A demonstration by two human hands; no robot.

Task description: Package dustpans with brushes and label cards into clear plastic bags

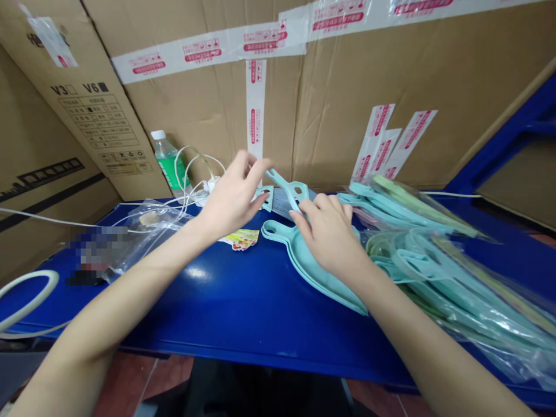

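My left hand (232,197) is raised over the blue table (226,307) and pinches the upper end of a thin teal plastic handle (282,186). My right hand (330,231) grips the lower end of the same piece with curled fingers. Under my right hand lies a teal plastic dustpan (304,260), flat on the table. Just behind the hands lies a small teal brush with grey bristles (282,200).
A heap of teal and green plastic pieces in clear bags (438,255) fills the table's right side. Left are crumpled clear bags (139,231), white cables (186,174), a green bottle (167,159) and a printed card (241,238). Taped cardboard boxes (347,98) wall the back.
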